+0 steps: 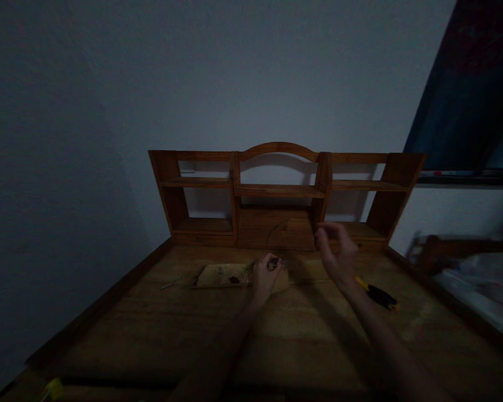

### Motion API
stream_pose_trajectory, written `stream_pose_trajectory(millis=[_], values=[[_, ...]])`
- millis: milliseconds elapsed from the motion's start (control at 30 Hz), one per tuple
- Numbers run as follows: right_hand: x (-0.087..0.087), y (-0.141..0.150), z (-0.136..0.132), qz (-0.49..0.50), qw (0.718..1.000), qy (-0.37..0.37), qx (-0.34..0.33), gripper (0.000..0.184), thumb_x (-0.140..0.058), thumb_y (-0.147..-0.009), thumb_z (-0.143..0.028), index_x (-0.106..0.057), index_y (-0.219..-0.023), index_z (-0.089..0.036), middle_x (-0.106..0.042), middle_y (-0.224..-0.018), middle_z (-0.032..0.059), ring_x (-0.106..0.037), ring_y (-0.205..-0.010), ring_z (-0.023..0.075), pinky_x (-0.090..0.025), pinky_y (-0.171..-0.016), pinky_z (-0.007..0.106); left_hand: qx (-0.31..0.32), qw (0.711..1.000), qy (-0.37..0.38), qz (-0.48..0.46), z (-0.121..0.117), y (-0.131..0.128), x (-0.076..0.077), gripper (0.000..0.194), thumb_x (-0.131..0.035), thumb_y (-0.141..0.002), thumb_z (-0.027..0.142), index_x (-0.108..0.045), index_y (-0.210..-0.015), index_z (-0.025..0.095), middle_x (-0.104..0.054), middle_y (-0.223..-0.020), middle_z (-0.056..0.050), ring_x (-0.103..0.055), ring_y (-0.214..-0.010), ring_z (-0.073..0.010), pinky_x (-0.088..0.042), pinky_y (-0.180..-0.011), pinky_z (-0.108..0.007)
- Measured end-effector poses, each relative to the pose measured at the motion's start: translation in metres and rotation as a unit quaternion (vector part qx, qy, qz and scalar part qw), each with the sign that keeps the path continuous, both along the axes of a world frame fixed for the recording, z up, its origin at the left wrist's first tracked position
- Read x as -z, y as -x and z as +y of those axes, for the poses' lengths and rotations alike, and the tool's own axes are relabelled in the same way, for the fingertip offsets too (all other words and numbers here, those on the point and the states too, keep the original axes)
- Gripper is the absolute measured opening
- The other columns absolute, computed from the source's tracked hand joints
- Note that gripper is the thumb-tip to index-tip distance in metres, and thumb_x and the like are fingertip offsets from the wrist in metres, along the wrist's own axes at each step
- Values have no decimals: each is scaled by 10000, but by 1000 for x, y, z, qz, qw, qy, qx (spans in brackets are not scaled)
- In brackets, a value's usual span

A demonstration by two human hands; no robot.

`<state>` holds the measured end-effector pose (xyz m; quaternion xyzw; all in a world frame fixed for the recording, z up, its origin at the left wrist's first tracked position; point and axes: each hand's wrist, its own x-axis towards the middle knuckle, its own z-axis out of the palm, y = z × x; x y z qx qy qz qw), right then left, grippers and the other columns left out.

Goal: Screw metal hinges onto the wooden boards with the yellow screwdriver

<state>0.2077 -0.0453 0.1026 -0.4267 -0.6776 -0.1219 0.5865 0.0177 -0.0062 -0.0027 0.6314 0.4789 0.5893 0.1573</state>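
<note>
My left hand (266, 274) is over the right part of a pale flat strip (212, 276), its thumb and fingers pinched on a small dark piece (273, 263) too dim to name. A thin dark wire (275, 226) rises above that hand and curves to the right; where it starts is hidden. My right hand (339, 248) is raised to the right, in front of the shelf unit, blurred by motion. Its thumb and index finger curve towards each other, tips close together, and anything between them is too small to make out. Dark bits (233, 280) lie on the strip.
A tool with black and yellow handles (381, 296) lies right of my right forearm on the wooden desk (151, 335). A small metal rod (166, 286) lies left of the strip. A wooden shelf unit (276, 191) stands at the back. Something yellow (54, 387) is at the lower left.
</note>
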Motion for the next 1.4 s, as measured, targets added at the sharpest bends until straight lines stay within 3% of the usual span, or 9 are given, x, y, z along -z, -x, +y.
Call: stream_pose_trajectory(millis=[133,267,433,667,800,967,1067,1233,1400], values=[[55,25,22,-82,991,104,-18,313,-416,-1016,-425,-590,-871,-209,-661,-714,31,-624,-612,159,-423,-588,264,-14,1000,4,-2,-1,1,-3,105,-632,-855,283,-673,-814,196,-714,-797,-13,-661,-764,-155,-476,-710,-244],[83,39,28,-151,972,179,-19,308,-410,-1010,-459,-587,-943,-216,-707,-759,56,-645,-633,192,-346,-574,281,-5,1000,20,1,-8,0,-10,121,-624,-867,290,-687,-812,202,-728,-788,-11,-669,-734,-147,-475,-677,-233],[85,38,24,-191,956,221,-12,304,-355,-1037,-398,-586,-1000,-203,-734,-799,74,-665,-643,210,-293,-571,295,-24,1000,17,9,-13,-2,-13,138,-619,-877,302,-688,-804,206,-733,-793,-10,-680,-750,-151,-486,-710,-246],[89,45,21,-199,953,229,-27,279,-341,-1039,-363,-563,-1064,-196,-741,-989,86,-696,-813,204,-349,-645,287,-61,998,1,30,-12,1,-10,148,-615,-885,327,-677,-810,215,-728,-816,-5,-677,-768,-148,-478,-707,-246],[90,45,20,-189,953,235,-28,287,-369,-1027,-413,-541,-1094,-192,-739,-938,80,-688,-774,211,-346,-636,292,-78,997,10,24,-10,4,-9,149,-614,-885,338,-679,-828,216,-730,-821,-10,-671,-766,-156,-476,-714,-254],[88,44,20,-198,949,243,-40,289,-360,-1039,-418,-565,-990,-220,-737,-877,56,-683,-730,198,-327,-626,287,-66,998,9,19,-9,6,-7,181,-604,-892,363,-682,-824,214,-724,-802,-10,-655,-739,-155,-465,-692,-252],[88,45,19,-202,947,243,-48,280,-335,-1049,-364,-575,-1017,-225,-743,-930,57,-692,-777,195,-332,-640,282,-66,998,13,19,-8,7,-6,189,-602,-892,371,-683,-825,214,-721,-799,-11,-650,-740,-155,-462,-685,-247],[89,46,17,-190,950,244,-44,292,-351,-1047,-421,-566,-1106,-232,-745,-936,48,-690,-757,196,-334,-628,276,-67,997,22,14,-6,7,-6,181,-609,-882,369,-683,-831,211,-710,-773,-8,-638,-717,-150,-456,-670,-240],[89,45,20,-187,951,241,-43,317,-302,-1061,-387,-573,-1080,-223,-737,-945,64,-686,-775,199,-341,-636,272,-51,999,16,9,-6,5,-7,186,-601,-885,354,-677,-805,205,-706,-771,-7,-633,-705,-144,-457,-666,-237]])
